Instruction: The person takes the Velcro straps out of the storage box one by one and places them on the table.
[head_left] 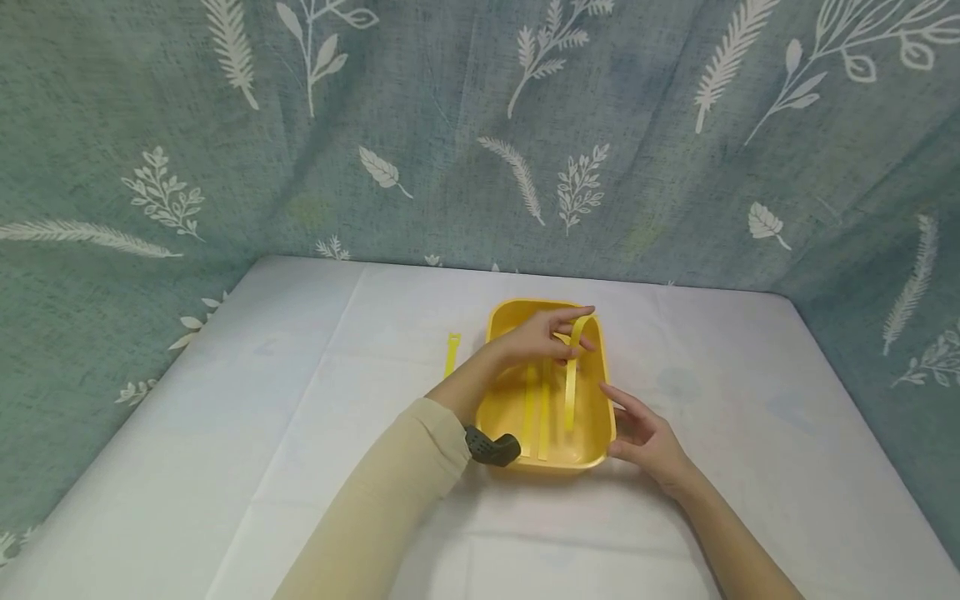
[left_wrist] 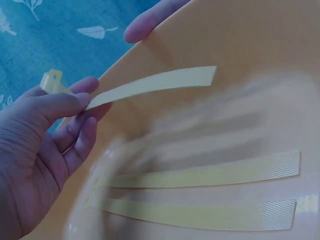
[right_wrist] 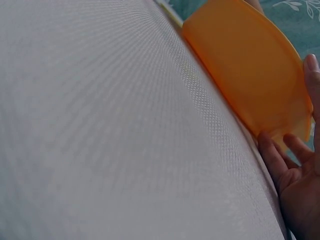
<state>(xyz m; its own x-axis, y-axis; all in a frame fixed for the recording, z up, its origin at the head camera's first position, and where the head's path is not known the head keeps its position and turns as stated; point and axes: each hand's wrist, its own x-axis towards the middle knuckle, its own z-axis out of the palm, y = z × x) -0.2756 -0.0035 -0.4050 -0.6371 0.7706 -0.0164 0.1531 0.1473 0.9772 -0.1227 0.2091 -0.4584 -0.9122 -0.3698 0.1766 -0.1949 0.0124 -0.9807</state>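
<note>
In the head view a yellow plastic basin point(head_left: 517, 312) stands on the white table. Over its right half my left hand point(head_left: 542, 335) pinches a yellow plastic strap point(head_left: 571, 392) between thumb and fingers. The left wrist view shows the strap's slotted end poking out behind the thumb, while its long flat part point(left_wrist: 160, 85) reaches over the basin. Two more yellow straps point(left_wrist: 210, 172) with ribbed ends lie side by side on the basin floor. My right hand point(head_left: 651, 446) rests against the basin's right wall, fingers spread, one fingertip at the rim.
Left of the basin, another yellow strap point(head_left: 452, 354) with a slotted tip lies on the white tablecloth point(head_left: 360, 400), partly hidden by my left forearm. A dark wrist strap piece point(head_left: 495, 450) juts from my left sleeve over the rim. Behind the table hangs a green leaf-patterned curtain point(head_left: 442, 100).
</note>
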